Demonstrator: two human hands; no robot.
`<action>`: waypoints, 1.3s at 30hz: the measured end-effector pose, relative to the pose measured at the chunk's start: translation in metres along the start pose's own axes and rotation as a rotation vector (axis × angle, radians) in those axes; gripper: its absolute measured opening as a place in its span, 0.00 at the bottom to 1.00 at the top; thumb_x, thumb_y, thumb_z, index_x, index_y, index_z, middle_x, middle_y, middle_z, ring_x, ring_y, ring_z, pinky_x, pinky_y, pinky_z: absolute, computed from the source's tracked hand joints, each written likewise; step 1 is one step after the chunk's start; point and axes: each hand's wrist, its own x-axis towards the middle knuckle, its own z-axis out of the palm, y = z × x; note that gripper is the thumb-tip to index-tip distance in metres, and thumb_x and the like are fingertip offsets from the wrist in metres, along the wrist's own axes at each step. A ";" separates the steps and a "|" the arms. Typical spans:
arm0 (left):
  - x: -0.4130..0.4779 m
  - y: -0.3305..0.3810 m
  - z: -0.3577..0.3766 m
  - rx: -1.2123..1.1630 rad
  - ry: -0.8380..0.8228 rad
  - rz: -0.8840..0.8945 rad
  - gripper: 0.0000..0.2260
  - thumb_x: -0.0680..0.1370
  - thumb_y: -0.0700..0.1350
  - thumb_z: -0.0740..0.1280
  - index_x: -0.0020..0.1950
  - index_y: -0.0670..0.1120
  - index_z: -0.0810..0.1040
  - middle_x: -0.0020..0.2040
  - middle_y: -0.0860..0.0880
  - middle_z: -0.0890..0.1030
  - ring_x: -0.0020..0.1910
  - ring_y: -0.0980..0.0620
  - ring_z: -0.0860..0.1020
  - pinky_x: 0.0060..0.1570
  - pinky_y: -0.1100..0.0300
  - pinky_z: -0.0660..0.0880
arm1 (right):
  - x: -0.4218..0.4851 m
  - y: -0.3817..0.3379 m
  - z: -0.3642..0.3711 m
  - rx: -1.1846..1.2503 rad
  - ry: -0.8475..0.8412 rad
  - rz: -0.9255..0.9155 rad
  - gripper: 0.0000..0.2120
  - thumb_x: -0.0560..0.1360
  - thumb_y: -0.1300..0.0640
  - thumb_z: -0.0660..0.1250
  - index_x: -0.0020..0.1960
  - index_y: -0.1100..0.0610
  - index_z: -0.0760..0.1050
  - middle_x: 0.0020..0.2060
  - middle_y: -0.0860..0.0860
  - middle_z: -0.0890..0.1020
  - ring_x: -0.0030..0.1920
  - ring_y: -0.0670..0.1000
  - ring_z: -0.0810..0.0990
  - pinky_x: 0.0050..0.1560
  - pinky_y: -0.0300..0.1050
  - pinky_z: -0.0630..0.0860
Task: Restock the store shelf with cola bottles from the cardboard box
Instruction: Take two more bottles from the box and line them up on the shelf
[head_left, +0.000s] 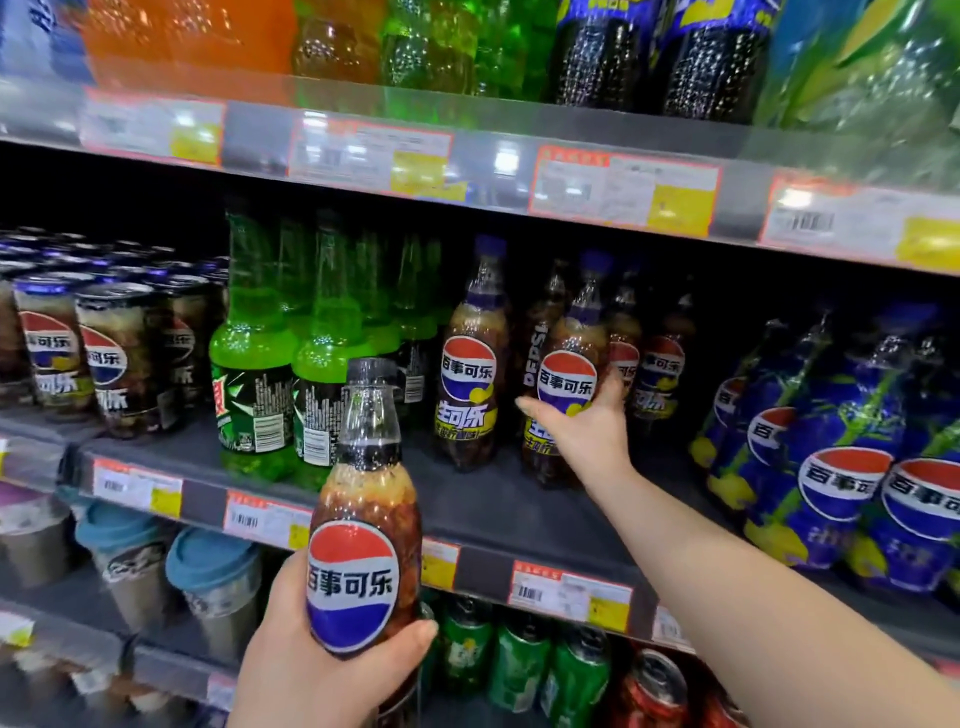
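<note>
My left hand (306, 654) grips a cola bottle (363, 519) with a dark cap and a red-white-blue logo, upright in front of the middle shelf (493, 514). My right hand (587, 431) reaches onto that shelf and wraps around the lower part of a second cola bottle (569, 364) with a purple cap, standing on the shelf. Another cola bottle (470, 358) stands just to its left, and more cola bottles (660, 364) stand behind to the right. The cardboard box is out of view.
Green soda bottles (254, 364) stand left of the colas, cola cans (109, 358) further left, blue-wrapped cola bottles (841, 457) to the right. The upper shelf holds orange, green and dark bottles. Cups (213, 577) and green cans (519, 665) fill the lower shelf.
</note>
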 end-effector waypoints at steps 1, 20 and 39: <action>0.000 0.000 0.000 0.002 -0.004 0.002 0.46 0.40 0.58 0.74 0.58 0.55 0.72 0.48 0.60 0.80 0.46 0.61 0.77 0.51 0.58 0.70 | -0.001 0.001 -0.001 -0.014 0.003 -0.013 0.55 0.56 0.46 0.80 0.73 0.56 0.54 0.65 0.55 0.73 0.66 0.55 0.71 0.67 0.50 0.69; 0.009 0.016 0.009 0.016 -0.075 0.012 0.32 0.58 0.42 0.81 0.57 0.53 0.71 0.48 0.56 0.79 0.44 0.63 0.74 0.39 0.66 0.68 | -0.007 -0.002 0.001 -0.069 -0.027 0.039 0.45 0.60 0.50 0.79 0.70 0.57 0.60 0.62 0.56 0.75 0.63 0.56 0.74 0.62 0.53 0.74; 0.029 0.068 0.148 0.009 -0.413 0.237 0.28 0.62 0.44 0.77 0.53 0.54 0.64 0.44 0.58 0.77 0.43 0.59 0.79 0.39 0.65 0.75 | -0.083 -0.066 -0.109 0.128 -0.359 0.180 0.30 0.65 0.47 0.73 0.64 0.48 0.67 0.54 0.46 0.80 0.52 0.45 0.80 0.46 0.39 0.78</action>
